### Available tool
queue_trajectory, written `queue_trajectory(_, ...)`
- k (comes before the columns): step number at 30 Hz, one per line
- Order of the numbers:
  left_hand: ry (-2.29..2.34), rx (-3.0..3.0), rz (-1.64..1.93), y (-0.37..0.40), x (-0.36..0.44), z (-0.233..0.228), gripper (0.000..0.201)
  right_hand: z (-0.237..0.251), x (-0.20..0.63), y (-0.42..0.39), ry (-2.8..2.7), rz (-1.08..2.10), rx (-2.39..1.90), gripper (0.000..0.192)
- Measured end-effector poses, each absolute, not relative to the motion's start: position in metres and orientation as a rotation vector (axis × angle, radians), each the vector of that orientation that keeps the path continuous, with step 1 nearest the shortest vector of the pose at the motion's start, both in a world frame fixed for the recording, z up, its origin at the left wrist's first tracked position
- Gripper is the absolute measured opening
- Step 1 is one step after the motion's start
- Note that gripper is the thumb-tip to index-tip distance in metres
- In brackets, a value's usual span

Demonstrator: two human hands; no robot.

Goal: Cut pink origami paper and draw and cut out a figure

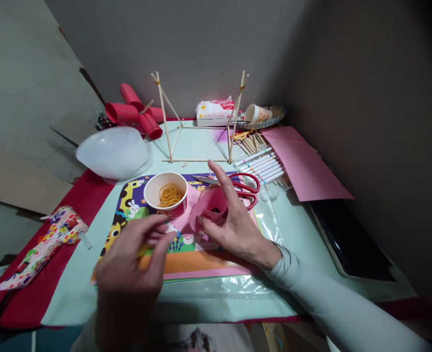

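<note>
Chopstick frame (200, 122): upright near the table's far edge, sticks tied at the tops
Red paper rolls (135, 113): at the far left corner; clustered together
Clear plastic lid (115, 152): dome-up near the left edge, just before the rolls
Tissue pack (215, 112): against the far edge, behind the frame
Marker pens (264, 165): in a row right of the frame; loose sticks behind them
Pink sheet (301, 164): toward the right edge
Patterned ribbon (43, 244): on the red cloth at the left edge
Dark tablet (350, 242): at the right edge
</note>
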State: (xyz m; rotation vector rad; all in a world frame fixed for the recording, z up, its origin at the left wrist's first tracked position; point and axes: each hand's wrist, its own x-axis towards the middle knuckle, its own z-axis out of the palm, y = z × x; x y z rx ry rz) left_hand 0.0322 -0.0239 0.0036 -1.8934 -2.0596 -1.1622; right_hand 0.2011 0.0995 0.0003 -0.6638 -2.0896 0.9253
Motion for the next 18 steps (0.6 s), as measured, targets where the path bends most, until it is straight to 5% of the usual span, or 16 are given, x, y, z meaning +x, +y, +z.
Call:
queue_trajectory(5, -2.072, -2.145, -1.326, -0.012, 0.055, 0.004, 0.002, 0.009, 0.203, 0.090, -2.088, 1.039, -0.676, 0.094)
queue_trajectory(18, -1.972, -1.896, -1.305, -0.007, 0.077, 0.013, 0.018, 0.023, 0.208, 0.080, -1.720, 1.574, -0.463, 0.079)
